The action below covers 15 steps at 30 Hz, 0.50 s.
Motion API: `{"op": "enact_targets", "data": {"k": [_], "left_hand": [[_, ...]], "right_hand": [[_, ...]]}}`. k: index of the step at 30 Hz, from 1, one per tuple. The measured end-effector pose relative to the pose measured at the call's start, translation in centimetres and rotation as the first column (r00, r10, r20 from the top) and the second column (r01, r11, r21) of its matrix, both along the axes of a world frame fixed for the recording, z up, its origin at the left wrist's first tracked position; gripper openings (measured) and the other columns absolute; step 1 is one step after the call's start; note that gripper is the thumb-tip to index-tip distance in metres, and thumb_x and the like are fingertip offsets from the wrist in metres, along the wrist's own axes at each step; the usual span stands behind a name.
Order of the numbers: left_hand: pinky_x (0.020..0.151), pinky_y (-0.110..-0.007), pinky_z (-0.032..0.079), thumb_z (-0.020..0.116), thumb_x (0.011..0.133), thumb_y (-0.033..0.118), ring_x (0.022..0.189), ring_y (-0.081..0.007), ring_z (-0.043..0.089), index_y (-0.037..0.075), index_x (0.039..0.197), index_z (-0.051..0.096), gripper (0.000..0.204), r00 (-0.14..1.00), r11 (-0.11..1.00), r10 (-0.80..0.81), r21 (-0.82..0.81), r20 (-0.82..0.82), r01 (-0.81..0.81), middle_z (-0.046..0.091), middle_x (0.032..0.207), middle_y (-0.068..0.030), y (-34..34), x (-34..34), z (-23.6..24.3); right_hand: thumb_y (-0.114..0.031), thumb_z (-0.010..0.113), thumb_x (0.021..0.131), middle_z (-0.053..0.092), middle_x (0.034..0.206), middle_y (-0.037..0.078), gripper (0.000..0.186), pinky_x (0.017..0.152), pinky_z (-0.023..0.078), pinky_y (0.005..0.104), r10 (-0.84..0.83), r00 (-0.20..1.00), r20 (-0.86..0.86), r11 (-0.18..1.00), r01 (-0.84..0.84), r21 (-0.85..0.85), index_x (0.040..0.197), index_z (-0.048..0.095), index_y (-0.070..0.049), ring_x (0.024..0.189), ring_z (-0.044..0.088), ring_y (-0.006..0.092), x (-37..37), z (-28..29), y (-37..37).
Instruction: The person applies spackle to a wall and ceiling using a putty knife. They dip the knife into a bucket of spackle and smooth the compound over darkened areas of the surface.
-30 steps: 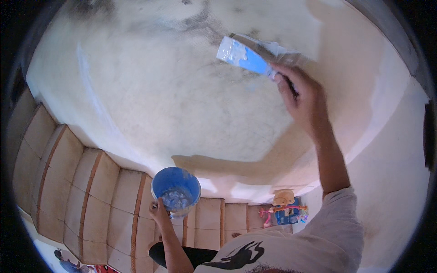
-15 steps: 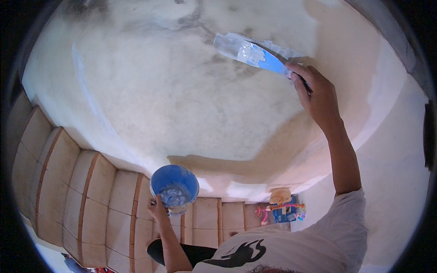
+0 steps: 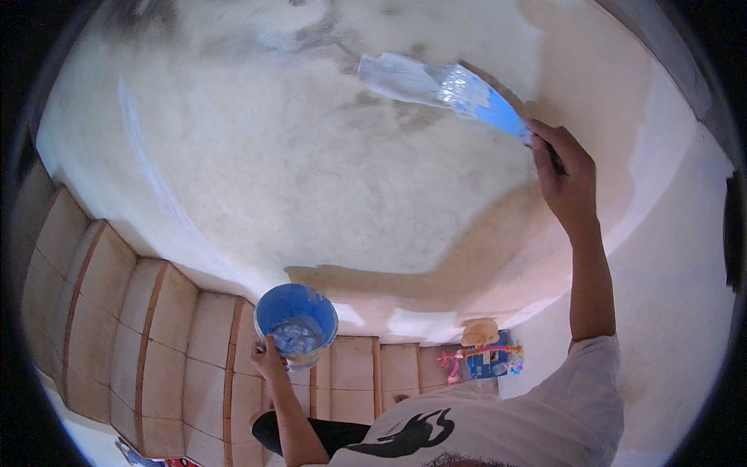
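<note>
My right hand [image 3: 566, 171] is closed round a wide scraper [image 3: 502, 115] with a blue blade coated in white paste; the blade lies against the mottled off-white wall [image 3: 327, 163]. A pale stroke of paste [image 3: 397, 76] stretches leftward from the blade over a greyish smudged patch. Lower in the view, my left hand [image 3: 271, 358] grips the near-left rim of a blue bucket [image 3: 294, 311] holding lumpy white paste; it hangs out from the wall, over the stairs.
Tiled stairs [image 3: 109, 292] with reddish edges run along the wall's foot. A tan plastic container [image 3: 478, 331], a blue box [image 3: 486, 366] and pink toys [image 3: 455, 358] sit at the lower right. A second white wall [image 3: 669, 272] stands at the right; a dark shape [image 3: 730, 229] is at its edge.
My right hand and the scraper have moved to the right across the wall, leaving a longer white smear. The bucket and left hand have shifted only slightly.
</note>
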<state>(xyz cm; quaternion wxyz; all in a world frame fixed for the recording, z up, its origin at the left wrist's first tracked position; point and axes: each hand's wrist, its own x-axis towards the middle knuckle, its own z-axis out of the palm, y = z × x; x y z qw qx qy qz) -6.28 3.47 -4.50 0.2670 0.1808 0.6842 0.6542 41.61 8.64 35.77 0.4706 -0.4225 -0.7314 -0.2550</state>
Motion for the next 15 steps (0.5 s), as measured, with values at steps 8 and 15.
{"op": "enact_targets", "data": {"k": [8,15], "left_hand": [[0.037,-0.030,0.028,0.070,0.088,0.023,0.043,-0.0104,0.040,0.008,0.077,0.048,0.028,0.997,0.998,-0.057,-0.008,0.044,0.058,0.047,0.059,-0.0001,0.1,-0.2,0.7],[0.037,-0.032,0.028,0.071,0.087,0.024,0.047,-0.0113,0.043,0.006,0.084,0.055,0.025,0.998,0.997,-0.051,-0.049,0.038,0.053,0.051,0.064,-0.0015,0.4,-1.0,-0.7]], "right_hand": [[-0.005,0.061,0.096,0.064,0.085,0.009,0.025,0.061,0.047,0.0274,-0.041,0.994,0.103,0.999,0.039,0.022,0.119,0.068,-0.011,0.068,0.059,0.0157,-3.1,0.1,1.5],[-0.006,0.059,0.095,0.068,0.091,0.010,0.025,0.070,0.054,0.0324,-0.126,0.992,-0.016,0.985,0.124,-0.123,0.119,0.066,-0.013,0.080,0.068,0.0230,-0.2,-1.2,0.0]]}}
